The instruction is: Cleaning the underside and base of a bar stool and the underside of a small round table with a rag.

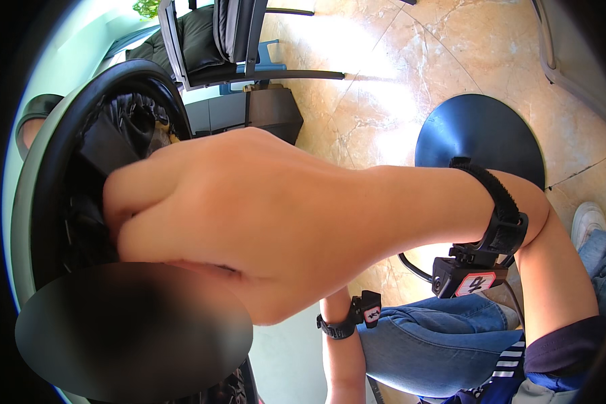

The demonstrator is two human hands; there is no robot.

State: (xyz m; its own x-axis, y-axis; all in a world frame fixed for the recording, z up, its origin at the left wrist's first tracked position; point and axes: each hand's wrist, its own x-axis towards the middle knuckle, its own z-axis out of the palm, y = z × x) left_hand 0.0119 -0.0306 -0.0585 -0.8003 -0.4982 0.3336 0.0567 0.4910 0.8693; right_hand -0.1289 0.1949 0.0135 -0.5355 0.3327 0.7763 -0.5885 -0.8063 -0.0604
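My right hand point(222, 212) fills the middle of the view, back up, its fingers bent and their tips hidden. They reach over a round, pale bin-like container point(22, 202) with a black rim and crumpled black plastic inside. What the fingers touch cannot be seen. My left hand point(336, 303) lies below, mostly hidden behind the right; only its wrist and forearm show. Black straps hold a small camera point(447, 278) on my right forearm and another point(369, 308) at my left wrist. A blurred dark oval point(131, 333) covers the lower left.
A black cushioned chair point(202, 40) stands at the top left, near a blue plastic stool point(268, 55) and a dark box-like object point(272, 113). A round black base point(477, 131) rests on the marbled tile floor point(358, 101). A person's foot in a dark sandal point(40, 111) shows behind the container.
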